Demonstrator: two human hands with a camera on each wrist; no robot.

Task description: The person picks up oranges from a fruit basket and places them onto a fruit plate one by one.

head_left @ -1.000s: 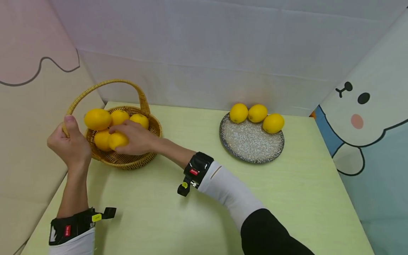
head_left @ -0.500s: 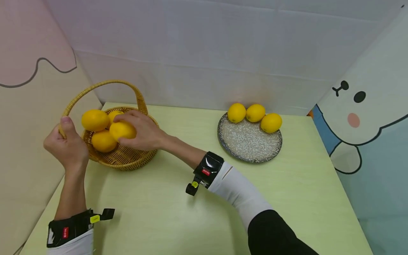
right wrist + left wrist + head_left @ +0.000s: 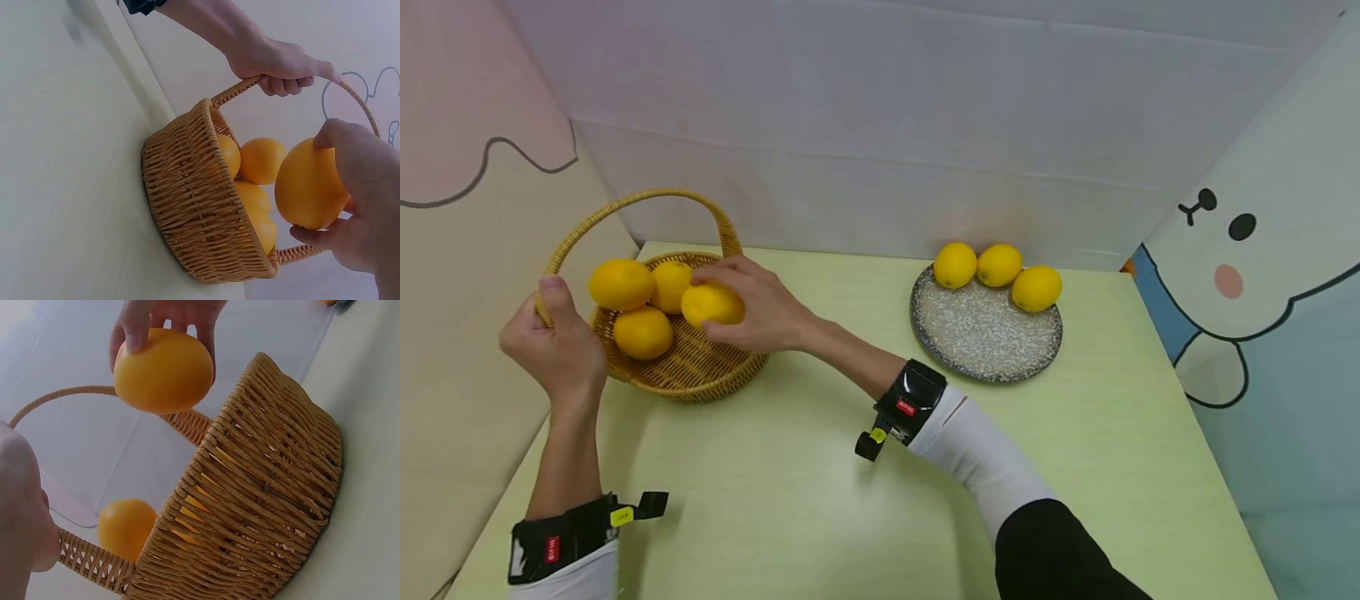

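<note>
On the left of the table, a woven wicker basket (image 3: pixel 700 388) with a tall arched handle holds several lemons, such as this yellow lemon (image 3: pixel 643 333). My left hand (image 3: pixel 559 342) grips the near left side of the handle. Over the right part of the basket, my right hand (image 3: pixel 767 310) holds a lemon (image 3: pixel 712 304) between thumb and fingers. In the left wrist view that held lemon (image 3: pixel 164 374) is raised above the basket rim. The right wrist view shows thumb and fingers at opposite ends of the lemon (image 3: pixel 309 185), with other lemons (image 3: pixel 262 160) behind it.
Toward the back right lies a round speckled grey plate (image 3: pixel 981 346) with a dark rim. Three lemons (image 3: pixel 999 265) sit along its far edge. A pale curtain (image 3: pixel 850 200) hangs close behind the table (image 3: pixel 820 500), and printed cloth (image 3: pixel 1292 333) flanks the right side.
My right hand has lifted the lemon from among the others and moved right with it, uncovering more of the basket floor. The left hand still grips the handle, and the head view has shifted slightly.
</note>
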